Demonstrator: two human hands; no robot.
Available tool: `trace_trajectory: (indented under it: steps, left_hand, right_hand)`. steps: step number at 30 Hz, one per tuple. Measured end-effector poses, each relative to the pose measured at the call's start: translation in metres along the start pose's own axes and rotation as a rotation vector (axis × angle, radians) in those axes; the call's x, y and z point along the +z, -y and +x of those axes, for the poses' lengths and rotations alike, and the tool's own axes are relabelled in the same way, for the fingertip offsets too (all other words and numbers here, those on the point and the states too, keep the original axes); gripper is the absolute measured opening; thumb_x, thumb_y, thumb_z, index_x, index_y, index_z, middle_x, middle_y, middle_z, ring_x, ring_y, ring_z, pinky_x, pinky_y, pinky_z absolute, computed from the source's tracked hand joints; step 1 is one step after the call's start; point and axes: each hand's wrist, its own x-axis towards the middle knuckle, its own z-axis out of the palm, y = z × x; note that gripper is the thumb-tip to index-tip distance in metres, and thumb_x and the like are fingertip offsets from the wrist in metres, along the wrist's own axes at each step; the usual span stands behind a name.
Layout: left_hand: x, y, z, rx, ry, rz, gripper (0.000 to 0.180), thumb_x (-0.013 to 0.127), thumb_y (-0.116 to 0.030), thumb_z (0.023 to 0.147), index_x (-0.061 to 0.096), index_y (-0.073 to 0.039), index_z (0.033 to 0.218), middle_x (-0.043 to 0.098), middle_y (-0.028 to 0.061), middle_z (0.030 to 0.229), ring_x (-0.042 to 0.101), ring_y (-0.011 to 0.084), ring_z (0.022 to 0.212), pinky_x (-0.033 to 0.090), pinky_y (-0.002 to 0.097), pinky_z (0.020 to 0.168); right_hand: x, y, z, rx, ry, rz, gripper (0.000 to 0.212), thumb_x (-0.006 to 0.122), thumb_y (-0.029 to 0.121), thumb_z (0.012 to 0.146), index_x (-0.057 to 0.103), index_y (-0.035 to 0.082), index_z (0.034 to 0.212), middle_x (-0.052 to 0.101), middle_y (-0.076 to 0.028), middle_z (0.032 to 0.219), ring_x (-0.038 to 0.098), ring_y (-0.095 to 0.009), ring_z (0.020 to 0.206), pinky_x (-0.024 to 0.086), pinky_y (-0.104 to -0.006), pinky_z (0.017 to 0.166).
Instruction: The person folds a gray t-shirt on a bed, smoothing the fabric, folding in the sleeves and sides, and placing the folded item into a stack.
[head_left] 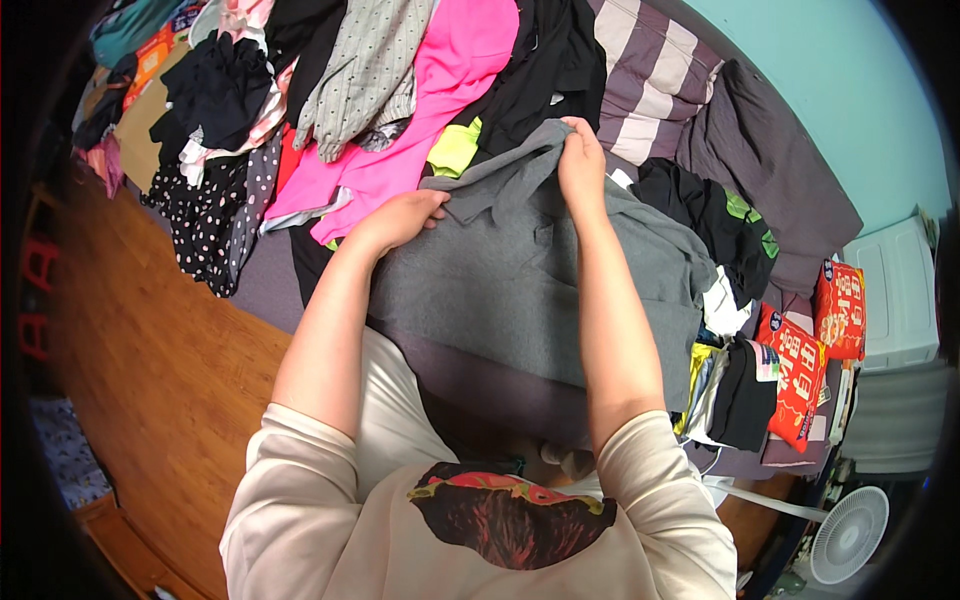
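Observation:
A large dark grey garment (470, 290) is spread over the sofa in front of me; its exact kind cannot be made out. Its far edge is lifted and creased between my hands. My left hand (408, 218) pinches the garment's left edge, fingers closed on the cloth. Farther off and to the right, my right hand (582, 165) grips the raised far corner, thumb and fingers pressed together. The garment's right part runs beneath my right forearm.
Beyond lie a bright pink garment (465, 55), a patterned light grey one (365, 75) and a dotted black one (208, 215). Right are folded black clothes (750, 405), red packages (797, 375) and a white fan (850, 535). A striped cushion (650, 75) rests at the back.

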Motion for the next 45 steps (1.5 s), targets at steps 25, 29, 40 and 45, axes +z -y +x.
trace_trajectory:
  steps: [25, 29, 40, 45]
  left_hand:
    - [0.051, -0.015, 0.015, 0.105, -0.164, -0.619, 0.072, 0.054, 0.006, 0.096, 0.02, -0.007, 0.159, 0.057, 0.016, 0.135, 0.058, 0.0225, 0.119, 0.047, 0.0359, 0.1]
    - [0.053, -0.021, 0.017, 0.07, -0.145, -0.829, 0.071, 0.052, 0.005, 0.098, 0.018, -0.008, 0.159, 0.055, 0.0162, 0.138, 0.062, 0.0228, 0.114, 0.052, 0.0362, 0.093]
    - [0.058, -0.035, 0.008, 0.033, -0.097, -1.029, 0.076, 0.047, 0.004, 0.099, 0.008, -0.014, 0.161, 0.046, 0.0142, 0.145, 0.059, 0.0241, 0.121, 0.05, 0.0423, 0.103]
    - [0.055, -0.03, 0.011, 0.165, -0.001, -1.115, 0.078, 0.043, 0.006, 0.1, -0.003, -0.013, 0.161, 0.039, 0.0235, 0.15, 0.052, 0.0314, 0.13, 0.043, 0.0451, 0.109]
  right_hand:
    - [0.015, 0.003, -0.157, -0.364, 0.373, -0.042, 0.02, 0.073, 0.009, 0.081, 0.064, 0.006, 0.099, 0.065, -0.009, 0.078, 0.063, -0.026, 0.075, 0.051, -0.0383, 0.072]
    - [-0.001, -0.049, -0.18, 0.1, 0.221, 0.17, 0.025, 0.078, 0.019, 0.088, 0.062, 0.004, 0.099, 0.064, -0.004, 0.08, 0.06, -0.014, 0.068, 0.05, -0.0297, 0.067]
    - [0.069, -0.024, -0.216, 0.098, -0.052, -0.099, 0.069, 0.086, 0.041, 0.076, 0.048, -0.002, 0.114, 0.052, -0.018, 0.112, 0.053, -0.035, 0.106, 0.044, -0.0431, 0.092]
    - [0.087, -0.049, -0.193, 0.165, -0.201, 0.164, 0.042, 0.075, 0.019, 0.084, 0.048, 0.001, 0.111, 0.053, -0.015, 0.105, 0.054, -0.03, 0.101, 0.044, -0.0401, 0.091]
